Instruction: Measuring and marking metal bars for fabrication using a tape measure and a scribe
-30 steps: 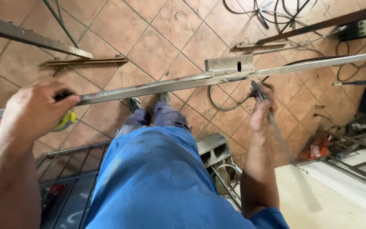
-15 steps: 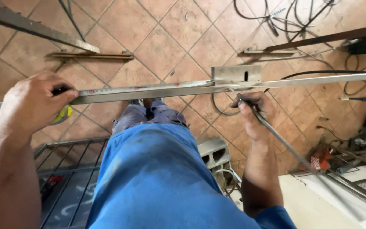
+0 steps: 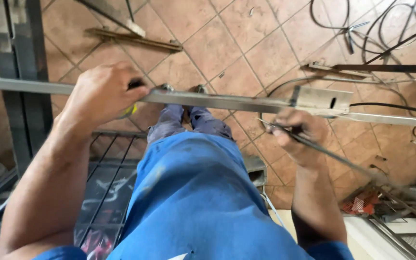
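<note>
A long steel bar (image 3: 227,102) runs across the view at waist height, with a flat metal plate (image 3: 321,98) fixed on it at the right. My left hand (image 3: 103,92) grips the bar's left part, together with a small yellow and black object that is mostly hidden. My right hand (image 3: 298,135) sits just under the bar near the plate and holds a thin metal rod (image 3: 343,161) that slants down to the right. My blue shirt and trousers fill the lower middle.
Brown floor tiles lie below, with loose metal strips (image 3: 133,39) and black cables (image 3: 386,29) at the top right. A dark metal grille (image 3: 104,178) lies at the lower left beside an upright steel post (image 3: 22,72). A red item (image 3: 362,202) sits among parts at right.
The view has swung so the bar now tilts down to the right. My right hand with the thin rod has stayed under the plate; my left hand keeps its grip.
</note>
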